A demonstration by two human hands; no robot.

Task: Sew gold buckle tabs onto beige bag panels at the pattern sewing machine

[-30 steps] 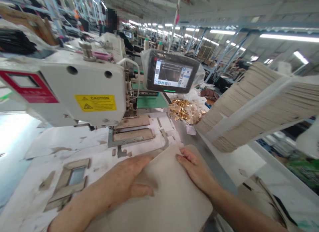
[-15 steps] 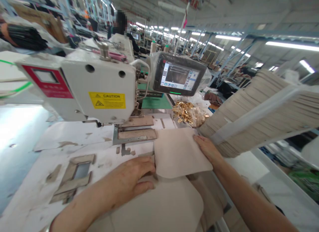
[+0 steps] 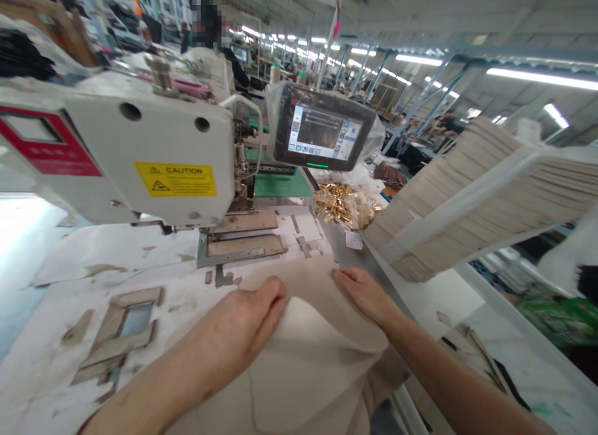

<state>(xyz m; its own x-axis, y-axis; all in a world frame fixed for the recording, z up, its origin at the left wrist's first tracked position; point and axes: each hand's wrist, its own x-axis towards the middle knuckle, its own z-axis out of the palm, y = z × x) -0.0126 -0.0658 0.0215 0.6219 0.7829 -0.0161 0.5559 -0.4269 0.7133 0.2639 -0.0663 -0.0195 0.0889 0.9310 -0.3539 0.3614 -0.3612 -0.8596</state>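
My left hand (image 3: 255, 320) is closed on the left edge of a beige panel (image 3: 322, 285), thumb and fingers pinched together. At the panel's right edge, my right hand (image 3: 367, 295) holds it between thumb and fingers. The panel bends upward between the two hands, and its near side curls above more beige material (image 3: 303, 379) at the bottom centre. Beyond the hands, a metal clamp frame (image 3: 233, 254) lies under the head of a white sewing machine (image 3: 177, 136) with a yellow caution label.
A lit control screen (image 3: 322, 133) stands behind the table. Gold metal pieces (image 3: 336, 201) are heaped at its right. A large bundle of beige pieces (image 3: 448, 192) leans at the right. A cut-out frame (image 3: 116, 329) lies at the left. A person (image 3: 208, 30) is in the background.
My left hand has closed on the panel's left edge. The panel has come nearer and now bends, uncovering the table by the clamp. The view has shifted right.
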